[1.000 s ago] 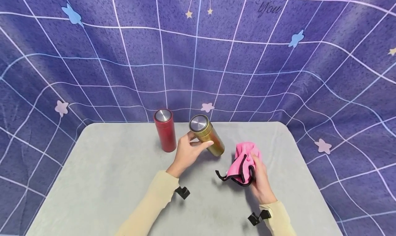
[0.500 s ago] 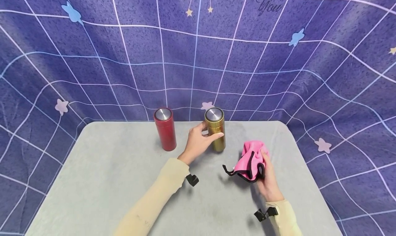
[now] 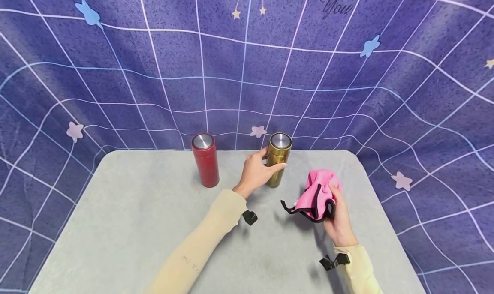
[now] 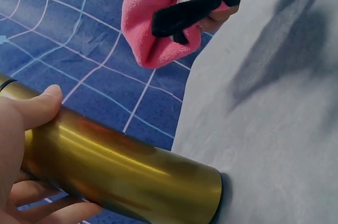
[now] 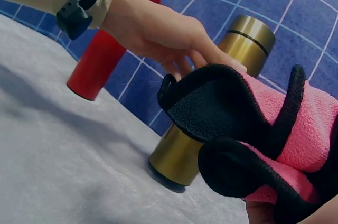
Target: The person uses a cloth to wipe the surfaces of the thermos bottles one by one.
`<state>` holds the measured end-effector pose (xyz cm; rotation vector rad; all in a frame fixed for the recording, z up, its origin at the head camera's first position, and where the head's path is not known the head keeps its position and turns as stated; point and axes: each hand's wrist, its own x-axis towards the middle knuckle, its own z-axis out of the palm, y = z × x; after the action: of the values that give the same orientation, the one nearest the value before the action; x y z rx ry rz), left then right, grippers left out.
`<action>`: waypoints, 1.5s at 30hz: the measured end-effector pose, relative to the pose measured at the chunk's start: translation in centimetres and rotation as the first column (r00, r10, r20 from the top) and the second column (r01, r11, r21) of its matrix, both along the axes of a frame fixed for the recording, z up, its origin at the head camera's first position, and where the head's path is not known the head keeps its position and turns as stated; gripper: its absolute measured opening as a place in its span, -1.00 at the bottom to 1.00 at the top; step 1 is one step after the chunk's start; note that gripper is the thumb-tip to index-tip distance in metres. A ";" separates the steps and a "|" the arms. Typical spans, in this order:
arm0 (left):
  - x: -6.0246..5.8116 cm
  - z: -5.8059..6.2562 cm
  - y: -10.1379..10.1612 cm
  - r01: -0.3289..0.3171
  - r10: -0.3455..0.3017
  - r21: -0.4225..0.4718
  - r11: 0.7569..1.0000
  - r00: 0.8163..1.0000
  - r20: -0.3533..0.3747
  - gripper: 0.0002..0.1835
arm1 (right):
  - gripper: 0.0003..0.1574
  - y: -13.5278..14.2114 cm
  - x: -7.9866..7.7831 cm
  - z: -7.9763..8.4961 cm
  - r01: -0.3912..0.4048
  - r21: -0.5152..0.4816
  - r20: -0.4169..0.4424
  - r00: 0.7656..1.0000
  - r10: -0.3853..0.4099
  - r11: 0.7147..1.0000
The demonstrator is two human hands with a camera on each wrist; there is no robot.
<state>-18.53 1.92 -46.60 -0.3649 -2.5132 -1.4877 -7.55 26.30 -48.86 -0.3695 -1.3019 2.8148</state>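
My left hand grips a gold thermos flask with a shiny silver lid top, thumb on the near side and fingers behind. In the left wrist view the flask has its base right at the table top. Off to the right, my right hand holds a bunched pink cloth with black edging above the table. A black loop hangs from the cloth's left side. The right wrist view shows the cloth's dark underside overlapping part of the gold flask.
A red thermos flask stands upright to the left of the gold one. The grey table ends at a blue-purple curtain with grid lines and stars. Black wrist cameras sit on both sleeves.
The gold flask, tilted a second ago, now stands nearly upright and farther right, my left hand still round it. My right hand has shifted right and slightly away with the pink cloth.
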 end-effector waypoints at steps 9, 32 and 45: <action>-0.2 -0.6 0.4 -0.001 0.001 0.015 1.000 1.000 0.005 -0.35 | -0.74 -0.4 0.3 -0.2 -0.010 0.043 0.037 0.999 0.008 0.999; 0.4 -1.0 -0.7 0.157 -0.148 -0.041 0.987 0.975 0.166 0.10 | -0.73 -2.2 1.3 -0.7 -0.048 0.149 0.089 0.995 0.035 0.988; 5.7 -3.3 -5.7 0.140 -0.147 0.048 0.989 0.969 0.198 -0.04 | -0.69 -5.6 2.0 -1.6 -0.084 0.295 0.089 0.994 0.061 0.952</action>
<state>-12.84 -3.73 -49.94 -0.4183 -2.6617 -1.6984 -5.55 20.71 -50.47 -0.4324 -1.7606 2.6209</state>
